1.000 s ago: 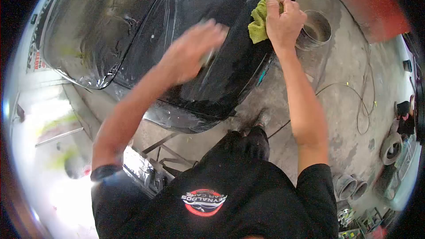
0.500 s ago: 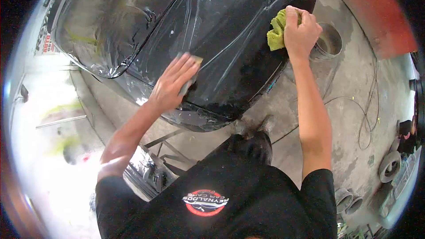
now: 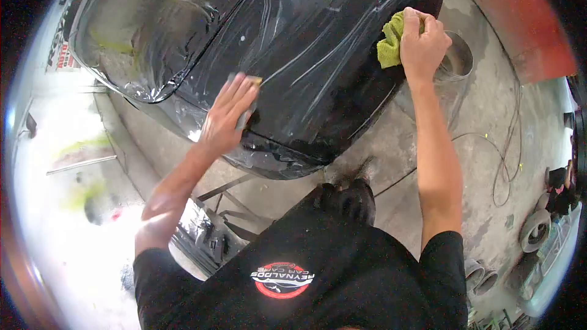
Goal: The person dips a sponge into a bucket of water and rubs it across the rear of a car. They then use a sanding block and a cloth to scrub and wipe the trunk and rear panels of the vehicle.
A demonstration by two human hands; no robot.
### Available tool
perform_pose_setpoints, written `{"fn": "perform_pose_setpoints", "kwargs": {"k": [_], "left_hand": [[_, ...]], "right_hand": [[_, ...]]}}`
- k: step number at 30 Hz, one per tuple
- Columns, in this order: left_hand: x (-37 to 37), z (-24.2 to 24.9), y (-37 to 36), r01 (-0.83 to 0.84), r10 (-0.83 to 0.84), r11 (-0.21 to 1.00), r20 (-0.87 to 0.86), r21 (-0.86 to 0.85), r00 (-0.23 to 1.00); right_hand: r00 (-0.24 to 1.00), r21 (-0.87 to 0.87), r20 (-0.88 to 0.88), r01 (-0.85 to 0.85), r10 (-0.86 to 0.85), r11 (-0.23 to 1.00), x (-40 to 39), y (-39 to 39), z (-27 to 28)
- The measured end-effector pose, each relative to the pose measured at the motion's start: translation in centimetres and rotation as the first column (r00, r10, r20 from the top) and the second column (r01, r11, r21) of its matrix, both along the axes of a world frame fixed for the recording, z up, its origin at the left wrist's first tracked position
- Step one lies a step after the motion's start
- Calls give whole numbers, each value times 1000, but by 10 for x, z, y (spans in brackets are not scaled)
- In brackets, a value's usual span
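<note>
A black car body panel (image 3: 330, 55), wet and streaked with whitish marks, fills the upper middle. My left hand (image 3: 229, 113) lies on its lower left part, pressing a thin greyish sanding pad (image 3: 246, 116) with a yellowish corner showing at the fingertips. My right hand (image 3: 423, 46) grips a crumpled yellow-green cloth (image 3: 390, 43) at the panel's right edge. The cloth touches the panel, and its right part is hidden by my fingers.
Beyond my right hand a round metal bucket (image 3: 457, 55) stands on the concrete floor (image 3: 483, 165). A thin cable (image 3: 505, 159) loops on the floor at right. Metal stand legs (image 3: 227, 192) show below the panel. A red panel (image 3: 520, 18) is at the upper right.
My left hand has slid left with the pad along the panel. My right hand and the cloth sit slightly further right in view; the cloth is still gripped.
</note>
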State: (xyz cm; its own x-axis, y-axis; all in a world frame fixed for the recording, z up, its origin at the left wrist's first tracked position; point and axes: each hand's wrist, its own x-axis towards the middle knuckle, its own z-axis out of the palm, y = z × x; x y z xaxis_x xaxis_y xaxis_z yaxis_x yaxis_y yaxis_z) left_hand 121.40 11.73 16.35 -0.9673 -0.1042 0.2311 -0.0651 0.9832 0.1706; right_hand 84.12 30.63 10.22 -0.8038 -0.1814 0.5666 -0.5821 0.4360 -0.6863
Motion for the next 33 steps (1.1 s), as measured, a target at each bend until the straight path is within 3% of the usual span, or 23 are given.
{"fn": "perform_pose_setpoints", "kwargs": {"k": [6,9,13,14,17,21,23,26,27,30,31,33], "left_hand": [[-184,-6,-32,101,-110,990,-100,-94,989],[-140,-1,-24,70,-73,995,-41,-69,997],[32,-5,-3,-35,36,999,42,-40,998],[47,0,0,-49,50,999,83,-22,995],[-26,6,-15,5,-3,999,32,-44,999],[-208,-11,-56,72,-95,980,-116,-185,989],[-257,-4,-56,85,-110,987,-192,-134,975],[-194,-9,-58,48,-58,993,-86,-111,995],[-149,-6,-47,20,-23,999,-131,-25,991],[-14,0,-14,-92,91,996,-41,-15,995],[8,-4,-13,-104,104,995,-39,-3,994],[-21,1,-22,-90,90,994,-11,-62,996]], "right_hand": [[999,-46,-11,-45,44,998,0,3,-3],[992,-82,74,-96,103,992,0,5,2],[998,-49,59,-29,32,998,3,1,1],[998,-47,57,-33,36,998,0,1,0],[997,-64,45,-59,62,996,-3,0,-2],[998,-80,38,-52,56,995,-4,1,-5],[998,-104,26,-52,55,993,1,4,0],[994,-120,47,-88,94,989,3,2,3],[993,-124,60,-93,101,988,0,3,3],[995,-84,35,-87,90,993,-2,3,1],[997,-82,15,-77,78,994,-2,2,1],[998,-66,-28,-53,51,996,1,1,1]]}}
